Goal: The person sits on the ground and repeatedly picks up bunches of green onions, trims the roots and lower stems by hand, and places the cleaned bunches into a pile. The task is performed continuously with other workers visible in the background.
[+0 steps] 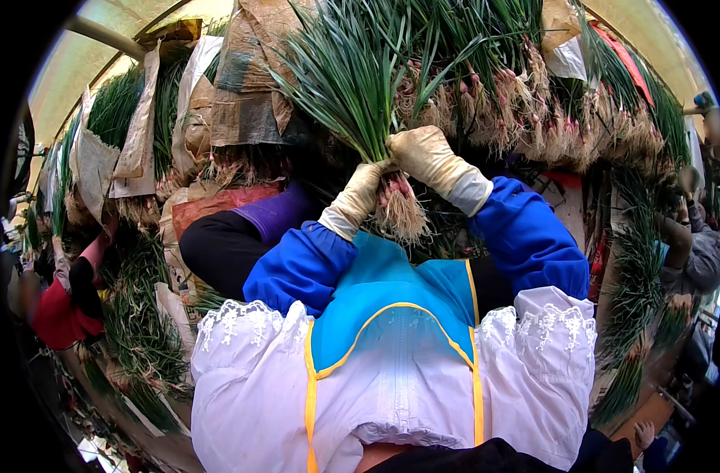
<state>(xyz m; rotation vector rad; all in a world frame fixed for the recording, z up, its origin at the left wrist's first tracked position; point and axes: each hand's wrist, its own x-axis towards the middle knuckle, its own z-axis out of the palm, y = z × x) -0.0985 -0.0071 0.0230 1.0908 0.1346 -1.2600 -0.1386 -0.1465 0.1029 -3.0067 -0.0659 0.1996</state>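
My left hand (358, 189), in a pale cream glove, is closed round a bunch of green onions (352, 94) just above its pink bulbs and hanging pale roots (401, 213). My right hand (425, 162), gloved the same way, is closed at the right side of the same bunch, slightly higher, its fingers against the stems beside my left fingertips. The long leaves fan up and to the left. What exactly my right fingertips pinch is hidden.
Piles of green onions (502, 94) with wrappers (253, 63) line the space ahead. Loose leaves (143, 323) lie left, more (632, 260) right. Co-workers (56, 311) (691, 244) sit at both sides. My bent leg (218, 252) is below the bunch.
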